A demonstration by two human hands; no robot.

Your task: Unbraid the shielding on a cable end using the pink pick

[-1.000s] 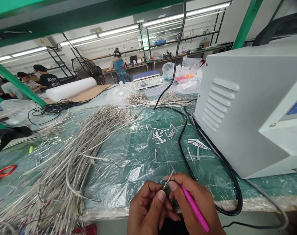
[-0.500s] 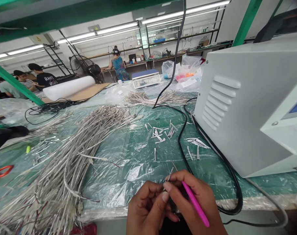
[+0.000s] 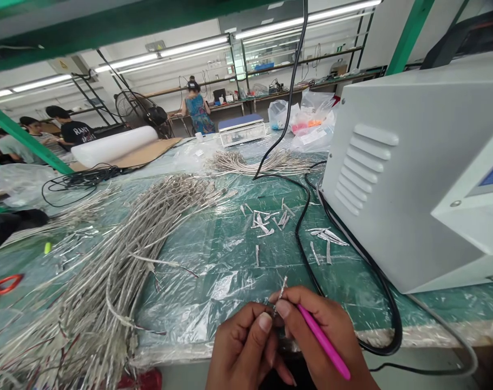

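At the near edge of the table my two hands meet, fingertips close together. My left hand [image 3: 244, 344] is closed in a pinch at the lower end of a thin silvery wire [image 3: 284, 284]; most of what lies in its fingers is hidden. Thumb and forefinger of my right hand [image 3: 331, 325] pinch the same wire, whose twisted tip sticks up past them. A pink pen-shaped tool [image 3: 322, 338] rests across that hand, held against the palm. To the left lies a big bundle of grey cables [image 3: 149, 233], some with bared coloured wire ends.
Silvery foil scraps [image 3: 266, 222] lie beyond my hands. A grey machine [image 3: 376, 179] stands at the right, with a black cable [image 3: 299, 238] running past it. Orange-handled scissors [image 3: 5, 284] are at the far left. Other people [image 3: 198, 108] sit at the back.
My right fingers have shifted slightly left and down, and more of the silvery wire's tip shows above them. The pink tool moved along with that hand.
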